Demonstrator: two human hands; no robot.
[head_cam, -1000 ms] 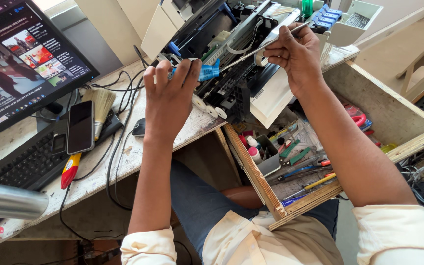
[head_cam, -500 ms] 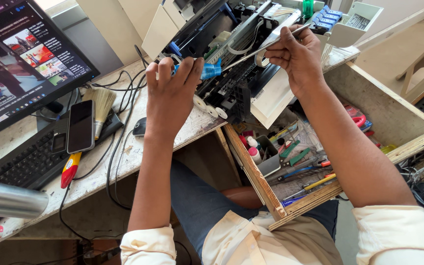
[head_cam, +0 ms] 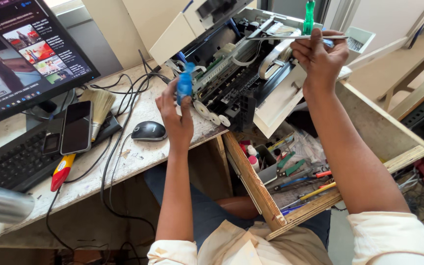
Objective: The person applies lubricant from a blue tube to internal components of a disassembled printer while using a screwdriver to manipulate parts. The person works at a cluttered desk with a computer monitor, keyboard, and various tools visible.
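Left hand (head_cam: pixel 176 114) now drawn back off the opened printer (head_cam: pixel 241 73), fingers wrapped around a blue-handled screwdriver (head_cam: pixel 185 84) held just clear of the mechanism. Right hand (head_cam: pixel 319 56) lifted higher, pinched on a thin metal rod (head_cam: pixel 295 37), probably pulled free. Printer tilted at the table (head_cam: pixel 138 152) edge, overhanging the open tool drawer (head_cam: pixel 290 176); mouse (head_cam: pixel 148 130) and cables crowding the left.

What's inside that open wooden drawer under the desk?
The wooden drawer holds small bottles, a grey box, and loose screwdrivers. The right forearm covers its far side.
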